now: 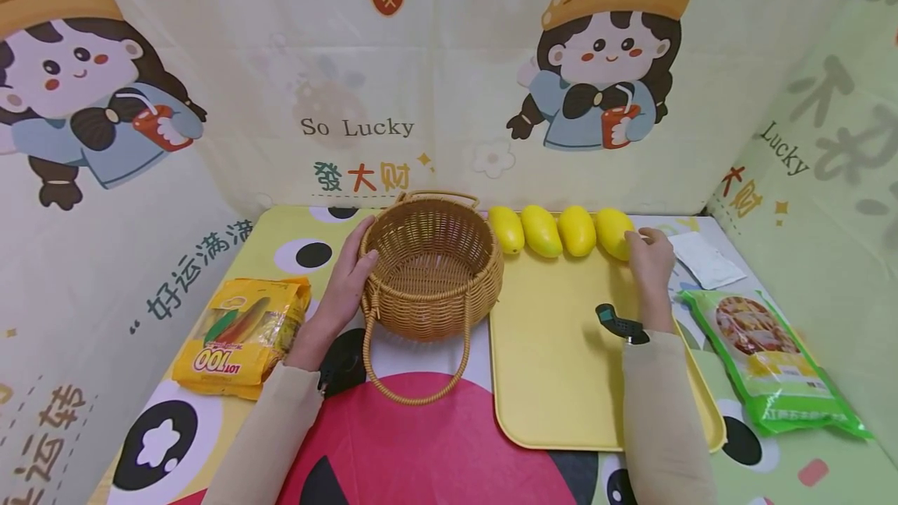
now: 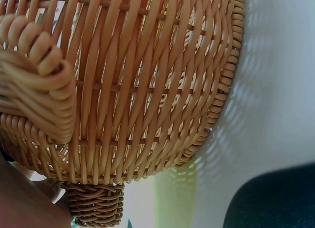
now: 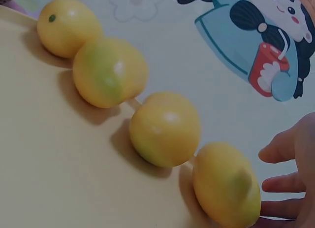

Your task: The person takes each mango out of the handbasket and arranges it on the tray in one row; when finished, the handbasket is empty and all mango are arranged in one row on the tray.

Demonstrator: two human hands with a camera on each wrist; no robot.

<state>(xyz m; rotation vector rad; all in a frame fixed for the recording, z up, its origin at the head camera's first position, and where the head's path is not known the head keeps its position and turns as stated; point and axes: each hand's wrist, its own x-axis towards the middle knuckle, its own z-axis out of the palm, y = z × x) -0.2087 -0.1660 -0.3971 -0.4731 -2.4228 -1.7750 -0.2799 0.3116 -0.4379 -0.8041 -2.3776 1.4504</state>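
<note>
My left hand (image 1: 342,287) holds the round wicker basket (image 1: 428,318) by its left side, the thumb over the rim. No contents show inside the basket, and its front handle hangs down onto the tablecloth. Close up in the left wrist view is the basket's woven side (image 2: 133,90). Several yellow mangoes stand in a row along the far edge of the yellow tray (image 1: 554,365). At the rightmost mango (image 3: 226,183) my right hand (image 3: 290,179) has its fingers apart, the lower ones at the fruit's side; the thumb is clear of it.
A yellow snack bag (image 1: 238,337) lies left of the basket. Right of the tray are a white packet (image 1: 707,259) and a green food bag (image 1: 768,361). A printed cloth wall (image 1: 449,84) rises directly behind the basket and tray.
</note>
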